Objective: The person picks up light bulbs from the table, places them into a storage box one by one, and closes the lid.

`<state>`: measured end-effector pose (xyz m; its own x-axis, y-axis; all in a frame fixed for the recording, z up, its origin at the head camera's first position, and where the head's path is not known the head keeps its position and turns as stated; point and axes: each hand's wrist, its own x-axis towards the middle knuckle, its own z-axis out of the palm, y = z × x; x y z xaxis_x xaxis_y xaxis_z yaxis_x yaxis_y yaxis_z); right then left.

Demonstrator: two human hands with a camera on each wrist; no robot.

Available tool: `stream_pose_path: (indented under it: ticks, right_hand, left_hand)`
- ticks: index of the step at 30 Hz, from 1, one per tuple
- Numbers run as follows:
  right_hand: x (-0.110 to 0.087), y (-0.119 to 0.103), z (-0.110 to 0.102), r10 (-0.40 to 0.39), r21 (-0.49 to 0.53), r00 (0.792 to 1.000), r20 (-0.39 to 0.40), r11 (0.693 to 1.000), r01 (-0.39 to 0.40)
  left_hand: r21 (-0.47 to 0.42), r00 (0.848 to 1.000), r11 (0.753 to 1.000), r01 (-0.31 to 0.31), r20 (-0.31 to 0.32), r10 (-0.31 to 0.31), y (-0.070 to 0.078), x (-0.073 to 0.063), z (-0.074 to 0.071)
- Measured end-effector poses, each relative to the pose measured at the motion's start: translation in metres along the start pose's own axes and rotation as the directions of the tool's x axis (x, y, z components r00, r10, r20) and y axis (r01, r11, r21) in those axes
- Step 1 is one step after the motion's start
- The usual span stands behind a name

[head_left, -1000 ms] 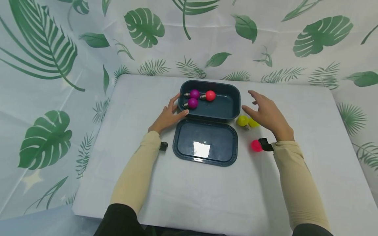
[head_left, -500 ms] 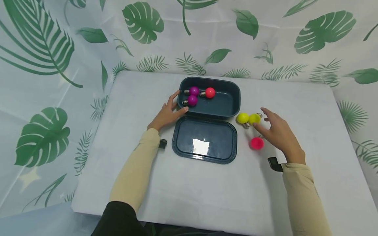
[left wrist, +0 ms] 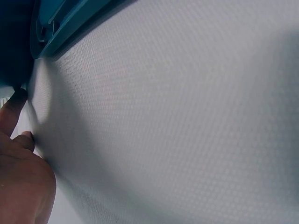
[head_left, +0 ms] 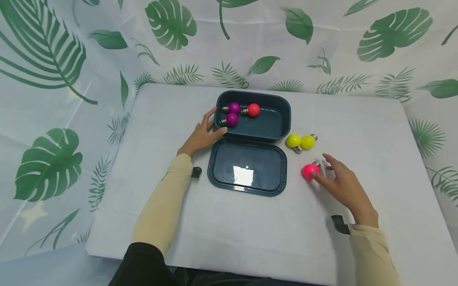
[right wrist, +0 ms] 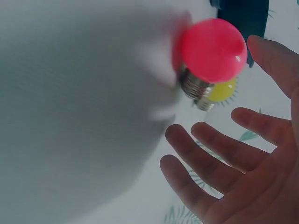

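In the head view, my left hand (head_left: 201, 137) rests at the left end of a dark blue plastic box (head_left: 272, 124). Its fingers touch the side wall and the thumb lies at the front rim; the left wrist view catches a fingertip (left wrist: 18, 97) against the wall. Lying in the box are two purple light bulbs (head_left: 234, 107) and one red light bulb (head_left: 253, 110). My right hand (head_left: 345, 188) is spread beside a pink light bulb (head_left: 309, 171) on the table, its thumb right at the globe. The right wrist view has the other fingers apart, with nothing between them.
Two yellow light bulbs (head_left: 308, 142) lie against each other just right of the box. A dark blue lid (head_left: 247, 167) lies flat in front of the box. White cloth covers the table (head_left: 229, 234), and leaf-print curtains (head_left: 257, 47) stand behind and left.
My right hand has come from beside the box's right end, past the yellow bulbs, toward me to the pink bulb. The left hand stays at the box.
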<state>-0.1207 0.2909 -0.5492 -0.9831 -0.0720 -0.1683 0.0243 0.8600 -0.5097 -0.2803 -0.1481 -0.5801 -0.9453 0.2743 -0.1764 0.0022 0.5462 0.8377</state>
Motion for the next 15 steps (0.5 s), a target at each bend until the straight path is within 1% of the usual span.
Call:
stream_pose_path:
  ticks: [7,11,15]
  right_hand:
    - [-0.009,-0.004,0.009,0.038,0.007,0.999,0.026,0.999,-0.038]
    - [-0.011,-0.006,0.014,0.006,0.010,1.000,0.002,1.000,-0.006]
    - [-0.011,-0.008,0.020,-0.029,-0.013,0.999,-0.033,1.000,0.028]
  left_hand:
    - [-0.006,1.000,1.000,-0.021,-0.004,0.021,0.000,-0.002,-0.001]
    - [-0.011,1.000,1.000,-0.028,-0.006,0.028,0.000,-0.002,-0.001]
    - [-0.009,1.000,1.000,-0.025,-0.006,0.025,-0.001,0.000,-0.001]
